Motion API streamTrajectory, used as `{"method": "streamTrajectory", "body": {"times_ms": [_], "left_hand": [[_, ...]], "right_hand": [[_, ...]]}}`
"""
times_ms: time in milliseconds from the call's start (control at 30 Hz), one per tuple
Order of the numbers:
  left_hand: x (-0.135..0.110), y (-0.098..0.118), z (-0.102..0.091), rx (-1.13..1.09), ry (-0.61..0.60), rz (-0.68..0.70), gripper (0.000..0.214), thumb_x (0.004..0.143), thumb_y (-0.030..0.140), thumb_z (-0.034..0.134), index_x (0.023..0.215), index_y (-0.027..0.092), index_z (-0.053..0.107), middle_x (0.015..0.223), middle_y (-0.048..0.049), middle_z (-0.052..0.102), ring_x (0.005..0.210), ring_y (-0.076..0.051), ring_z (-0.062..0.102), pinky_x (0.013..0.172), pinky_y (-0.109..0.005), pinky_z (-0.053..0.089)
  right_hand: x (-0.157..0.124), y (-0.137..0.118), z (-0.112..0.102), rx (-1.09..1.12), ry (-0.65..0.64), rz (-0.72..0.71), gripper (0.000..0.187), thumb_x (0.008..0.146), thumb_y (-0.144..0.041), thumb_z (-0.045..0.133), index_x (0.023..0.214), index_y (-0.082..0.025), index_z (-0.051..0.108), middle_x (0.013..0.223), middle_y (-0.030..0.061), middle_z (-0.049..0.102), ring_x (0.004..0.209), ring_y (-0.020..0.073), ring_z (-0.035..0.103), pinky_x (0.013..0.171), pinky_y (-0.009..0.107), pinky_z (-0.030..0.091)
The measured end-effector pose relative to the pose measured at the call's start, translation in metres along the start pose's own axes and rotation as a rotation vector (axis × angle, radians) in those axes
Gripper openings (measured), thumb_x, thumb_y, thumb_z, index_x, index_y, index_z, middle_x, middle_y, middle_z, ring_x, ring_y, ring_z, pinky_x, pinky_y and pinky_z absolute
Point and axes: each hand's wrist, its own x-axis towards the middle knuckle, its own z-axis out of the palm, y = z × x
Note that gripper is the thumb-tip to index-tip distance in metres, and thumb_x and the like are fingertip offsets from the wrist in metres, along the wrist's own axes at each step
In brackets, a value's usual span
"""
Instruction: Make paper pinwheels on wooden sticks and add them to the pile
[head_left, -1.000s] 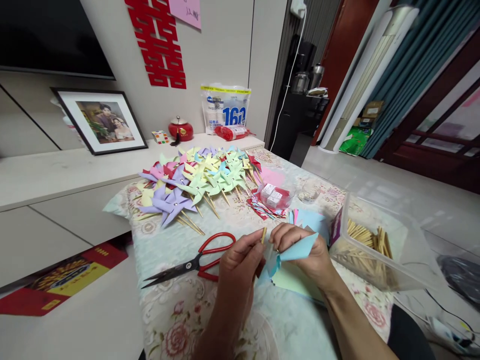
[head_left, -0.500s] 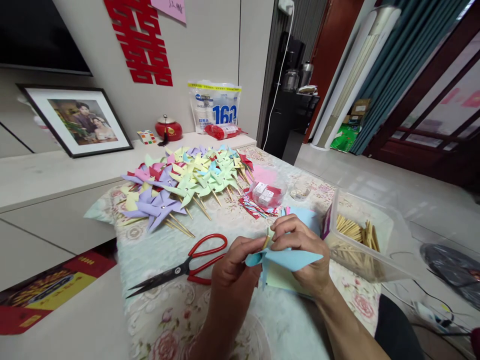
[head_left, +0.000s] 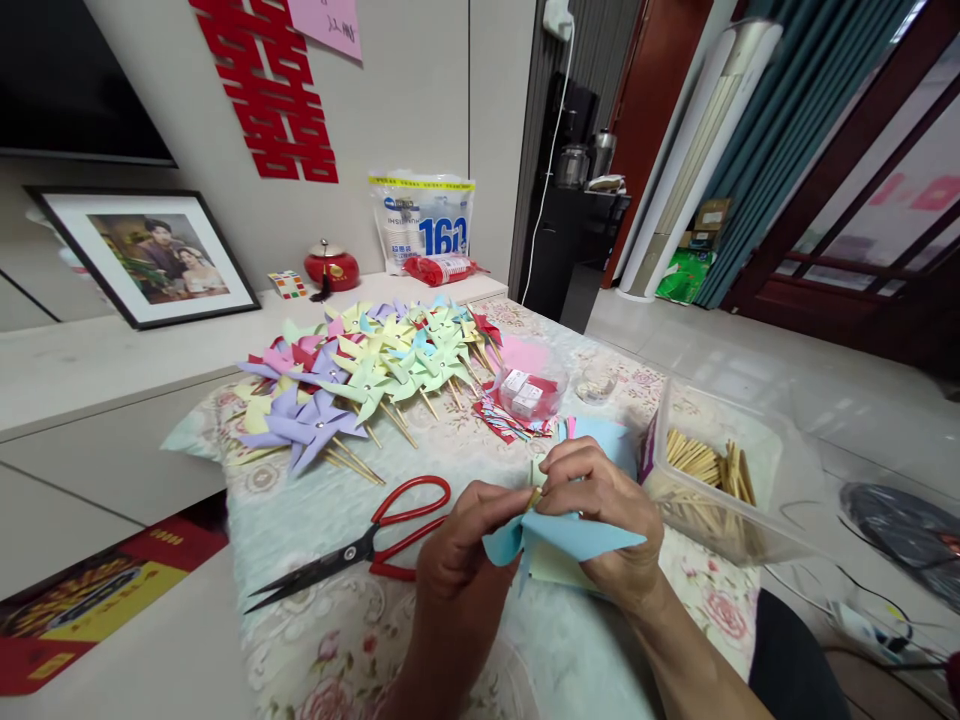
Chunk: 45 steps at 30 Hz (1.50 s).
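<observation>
Swung flat beneath my fingertips, right of the scissors (head_left: 367,547), blue paper (head_left: 577,536) hides most of the stick (head_left: 534,497) my left hand (head_left: 457,550) and right hand (head_left: 607,505) pinch.

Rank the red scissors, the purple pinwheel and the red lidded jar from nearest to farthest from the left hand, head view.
From the left hand, pinching the blue paper:
1. Red scissors, just to its left on the cloth.
2. Purple pinwheel, farther back on the left.
3. Red lidded jar, far back on the shelf.
</observation>
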Motion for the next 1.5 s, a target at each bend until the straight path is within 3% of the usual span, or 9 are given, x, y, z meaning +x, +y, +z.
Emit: {"method": "streamTrajectory", "body": {"times_ms": [300, 767, 967, 1500], "left_hand": [[0.002, 0.012, -0.001, 0.114, -0.041, 0.082, 0.041, 0.088, 0.01, 0.063, 0.118, 0.036, 0.073, 0.095, -0.0031, 0.067, 0.081, -0.015, 0.062, 0.065, -0.023, 0.047], [0.004, 0.015, -0.001, 0.132, -0.014, 0.099, 0.037, 0.088, 0.011, 0.062, 0.114, 0.033, 0.075, 0.09, -0.0034, 0.067, 0.08, -0.017, 0.064, 0.066, -0.024, 0.049], [0.003, 0.014, -0.001, 0.137, -0.011, 0.084, 0.036, 0.087, 0.011, 0.063, 0.114, 0.031, 0.076, 0.092, -0.0051, 0.07, 0.083, -0.019, 0.065, 0.065, -0.025, 0.048], [0.002, 0.012, -0.003, 0.195, -0.025, 0.118, 0.04, 0.088, 0.01, 0.06, 0.118, 0.032, 0.073, 0.096, -0.005, 0.068, 0.085, -0.019, 0.065, 0.067, -0.026, 0.048]], "right_hand": [[-0.006, -0.005, -0.003, -0.139, -0.025, -0.058, 0.014, 0.094, -0.022, 0.059, 0.099, -0.023, 0.072, 0.085, 0.0062, 0.067, 0.091, 0.0252, 0.063, 0.079, 0.044, 0.052], [-0.001, -0.012, 0.0, -0.276, 0.017, -0.112, 0.012, 0.095, -0.025, 0.06, 0.097, -0.023, 0.071, 0.081, 0.0053, 0.068, 0.089, 0.0243, 0.064, 0.08, 0.044, 0.052], [0.0, -0.014, -0.001, -0.28, 0.003, -0.11, 0.021, 0.1, -0.029, 0.052, 0.096, -0.022, 0.071, 0.08, 0.0062, 0.067, 0.086, 0.0238, 0.065, 0.078, 0.043, 0.052], [0.001, -0.012, 0.0, -0.252, -0.003, -0.106, 0.019, 0.097, -0.025, 0.051, 0.096, -0.022, 0.069, 0.081, 0.0061, 0.065, 0.085, 0.0239, 0.063, 0.076, 0.043, 0.051]]}}
